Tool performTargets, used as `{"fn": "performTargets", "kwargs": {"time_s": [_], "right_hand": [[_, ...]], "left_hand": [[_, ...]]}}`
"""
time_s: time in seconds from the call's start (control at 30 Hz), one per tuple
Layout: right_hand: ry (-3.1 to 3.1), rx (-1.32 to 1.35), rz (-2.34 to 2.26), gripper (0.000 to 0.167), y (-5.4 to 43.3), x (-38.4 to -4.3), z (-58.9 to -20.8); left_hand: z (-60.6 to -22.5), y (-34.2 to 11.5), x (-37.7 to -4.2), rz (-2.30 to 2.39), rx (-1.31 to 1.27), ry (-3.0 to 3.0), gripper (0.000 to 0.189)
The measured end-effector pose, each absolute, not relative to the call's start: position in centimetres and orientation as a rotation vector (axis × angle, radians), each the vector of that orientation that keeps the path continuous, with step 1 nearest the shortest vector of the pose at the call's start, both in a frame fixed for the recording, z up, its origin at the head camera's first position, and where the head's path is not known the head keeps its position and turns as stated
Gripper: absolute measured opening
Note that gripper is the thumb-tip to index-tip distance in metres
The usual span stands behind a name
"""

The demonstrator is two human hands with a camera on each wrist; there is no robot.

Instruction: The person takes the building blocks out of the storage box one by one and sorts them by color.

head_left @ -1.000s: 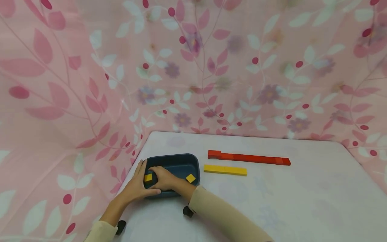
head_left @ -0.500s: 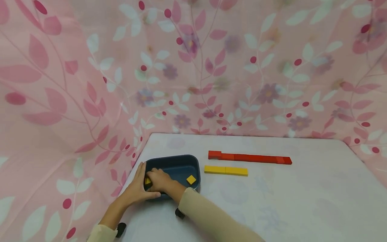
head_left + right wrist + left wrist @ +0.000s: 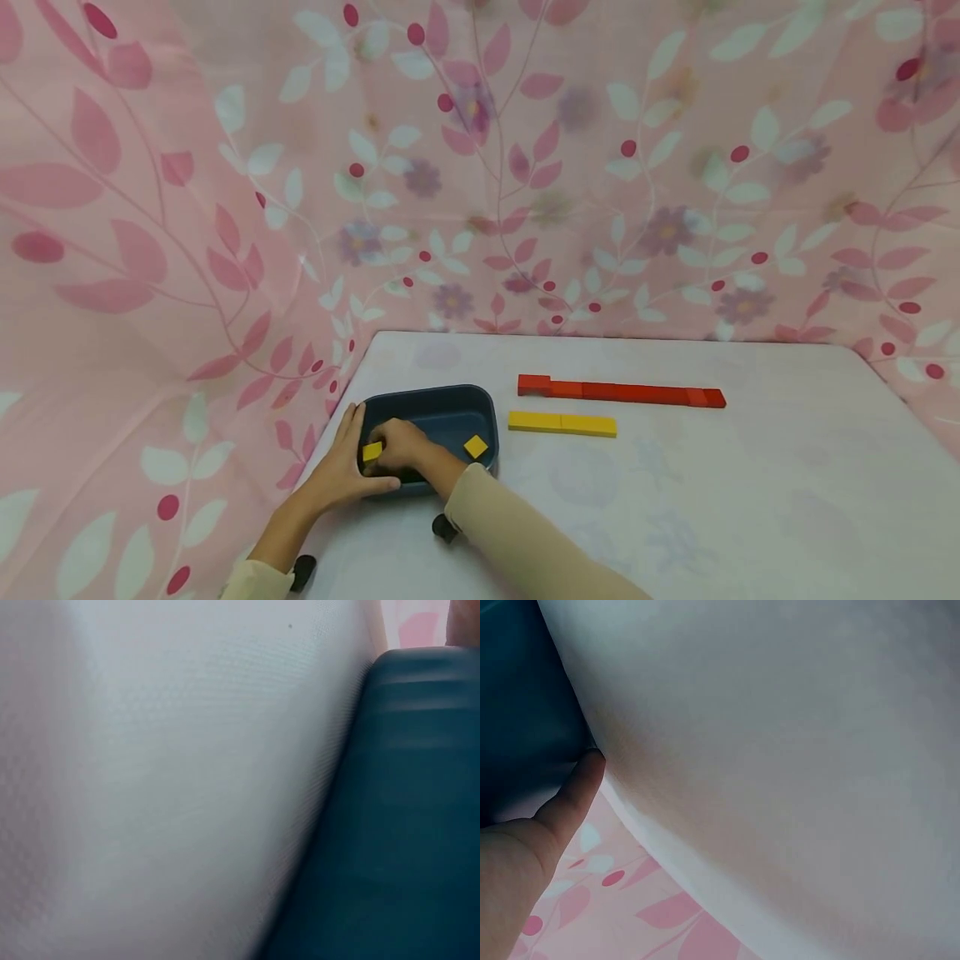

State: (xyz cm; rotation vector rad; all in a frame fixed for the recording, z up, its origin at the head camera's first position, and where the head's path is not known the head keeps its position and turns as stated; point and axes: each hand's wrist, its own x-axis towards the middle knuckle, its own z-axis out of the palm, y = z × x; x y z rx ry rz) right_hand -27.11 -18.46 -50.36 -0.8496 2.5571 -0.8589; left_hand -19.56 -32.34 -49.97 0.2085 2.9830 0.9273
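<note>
A dark blue rectangular tub (image 3: 457, 414) stands at the left of the table in the head view. My left hand (image 3: 335, 473) rests against its near left corner, fingers straight along the left side and thumb along the front. In the left wrist view, one straight finger (image 3: 574, 791) touches the tub's outer wall (image 3: 525, 690). Inside the tub, my right hand (image 3: 403, 444) pinches a small yellow block (image 3: 372, 452) at the left end; its fingertips are partly hidden. Another yellow block (image 3: 476, 447) lies at the right end. The right wrist view shows only the tub's wall (image 3: 397, 825) and tablecloth.
Right of the tub lies a yellow row (image 3: 562, 423) of two blocks end to end. Behind it runs a longer row of red blocks (image 3: 622, 393), its left end block standing higher. A pink floral curtain (image 3: 570, 208) hangs behind the white-covered table (image 3: 712, 500).
My right hand has shifted toward the tub's left end and its fingers have closed on the yellow block, which now sits slightly turned. The left hand has stayed at the corner.
</note>
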Motion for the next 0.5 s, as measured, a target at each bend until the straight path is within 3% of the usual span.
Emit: {"fn": "performTargets", "kwargs": {"time_s": [0.5], "right_hand": [[2.619,-0.857,-0.907,0.047,-18.05,-26.89,-50.23]], "left_hand": [[-49.97,-32.63,-19.99,0.926,0.208,2.968,0.136]]}}
